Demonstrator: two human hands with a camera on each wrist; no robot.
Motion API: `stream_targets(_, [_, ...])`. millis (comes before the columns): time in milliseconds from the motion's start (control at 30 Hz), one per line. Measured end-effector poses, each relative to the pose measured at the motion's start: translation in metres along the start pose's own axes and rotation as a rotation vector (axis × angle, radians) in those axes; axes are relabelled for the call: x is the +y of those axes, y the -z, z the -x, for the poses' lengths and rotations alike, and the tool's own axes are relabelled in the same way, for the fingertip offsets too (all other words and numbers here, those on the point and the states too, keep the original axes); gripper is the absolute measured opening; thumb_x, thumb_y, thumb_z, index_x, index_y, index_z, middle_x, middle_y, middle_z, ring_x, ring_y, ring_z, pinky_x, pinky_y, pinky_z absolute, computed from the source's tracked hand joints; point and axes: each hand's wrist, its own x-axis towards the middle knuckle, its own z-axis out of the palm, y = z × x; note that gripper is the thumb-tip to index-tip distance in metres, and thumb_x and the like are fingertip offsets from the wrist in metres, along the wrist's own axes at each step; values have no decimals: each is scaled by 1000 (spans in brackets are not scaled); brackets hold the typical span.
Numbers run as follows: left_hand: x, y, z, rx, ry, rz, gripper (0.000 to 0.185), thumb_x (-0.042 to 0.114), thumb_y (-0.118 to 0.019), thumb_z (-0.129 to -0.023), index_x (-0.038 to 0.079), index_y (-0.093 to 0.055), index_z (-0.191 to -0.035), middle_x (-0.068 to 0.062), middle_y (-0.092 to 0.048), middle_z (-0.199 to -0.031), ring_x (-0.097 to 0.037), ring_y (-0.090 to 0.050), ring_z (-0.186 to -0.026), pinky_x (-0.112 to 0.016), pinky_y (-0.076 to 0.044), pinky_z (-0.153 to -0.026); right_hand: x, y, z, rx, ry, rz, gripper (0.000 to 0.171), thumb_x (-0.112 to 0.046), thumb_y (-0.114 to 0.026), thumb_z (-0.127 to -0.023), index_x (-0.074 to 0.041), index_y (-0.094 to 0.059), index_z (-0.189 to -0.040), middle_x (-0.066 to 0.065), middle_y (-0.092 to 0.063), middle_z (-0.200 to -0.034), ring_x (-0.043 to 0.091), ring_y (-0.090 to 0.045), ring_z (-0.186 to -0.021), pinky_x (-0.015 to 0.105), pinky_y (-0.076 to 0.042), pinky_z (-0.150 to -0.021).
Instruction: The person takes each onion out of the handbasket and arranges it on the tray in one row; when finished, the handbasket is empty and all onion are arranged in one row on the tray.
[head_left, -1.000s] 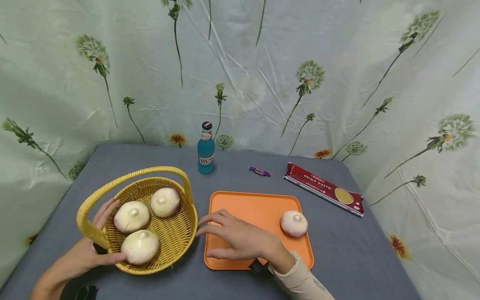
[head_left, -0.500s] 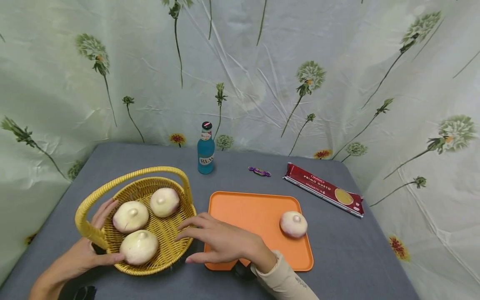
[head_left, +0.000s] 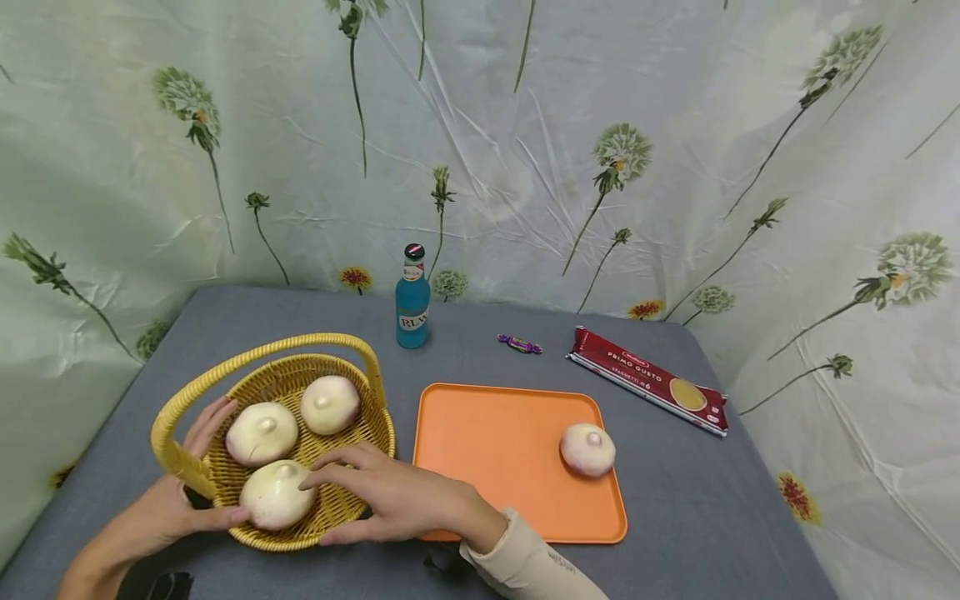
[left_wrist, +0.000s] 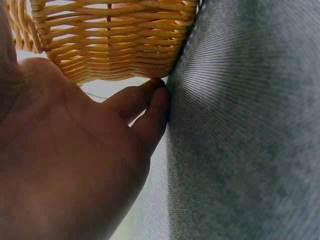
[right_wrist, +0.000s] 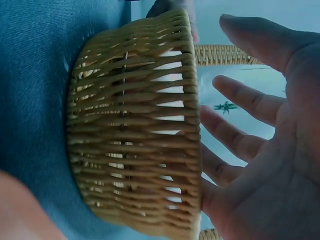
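A yellow wicker basket [head_left: 360, 429] with an arched handle stands at the left of the table, three whitish, purple-tinged turnips [head_left: 262, 433] inside it. My left hand [head_left: 168, 508] holds its left side, thumb at the rim beside the front turnip [head_left: 279, 495]. In the left wrist view, that hand [left_wrist: 95, 135] lies against the basket's outer wall [left_wrist: 115, 45], low by the cloth. Over the basket's right front reaches my right hand [head_left: 397, 496], fingers spread, fingertips at the front turnip; contact is unclear. In the right wrist view its fingers [right_wrist: 240, 140] extend over the rim.
An orange tray [head_left: 480, 442] lies right of the basket, bearing another turnip [head_left: 588, 450]. Behind stand or lie a blue bottle [head_left: 412, 296], a purple-wrapped candy [head_left: 519, 343] and a red spaghetti pack [head_left: 648, 379]. A floral curtain [head_left: 480, 150] hangs behind the grey table.
My right hand has moved left from over the tray to above the basket, reaching the front turnip. The left hand and the basket have stayed in place.
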Motion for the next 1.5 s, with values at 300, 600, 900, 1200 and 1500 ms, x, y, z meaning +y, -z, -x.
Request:
stream_targets(300, [-1,0,-2,-2,-18,-1,124,-2,-83,-69,16,-3,-163,2,9,-167,7,4,-146,-2,-7,-101,3,-1,-23,-48,15,-65,57,-38,-63,-99,-19,-43,-149,-7,-40,-152,-3,-30,-140,13,-23,-112])
stream_targets(600, [1,0,1,-9,1,4,121,2,-82,-74,18,-1,-163,4,12,-167,10,6,-145,-1,-6,-100,9,-9,-40,7,15,-92,52,-34,-63,-99,-17,-47,-146,-1,-42,-151,0,-33,-139,11,-24,-110])
stream_targets(900, [2,1,0,-7,9,-9,122,1,-82,-73,19,-2,-163,4,11,-167,9,6,-145,0,-8,-99,11,-12,-46,61,-59,-65,55,-36,-66,-97,-21,-48,-146,-3,-41,-151,2,-34,-139,15,-25,-111])
stream_targets(1200, [2,1,0,-3,8,-5,122,0,-82,-73,19,-1,-163,5,11,-167,11,5,-144,0,-8,-99,8,-15,-50,0,-100,12,57,-44,-66,-95,-23,-48,-145,-6,-42,-150,3,-37,-135,13,-27,-107])
stream_targets(1500, [-2,0,1,7,-10,-5,122,-2,-81,-72,17,-2,-163,6,11,-167,9,8,-146,-1,-7,-99,6,-19,-52,6,-99,38,55,-43,-66,-95,-24,-48,-145,-7,-43,-149,2,-37,-133,10,-26,-104])
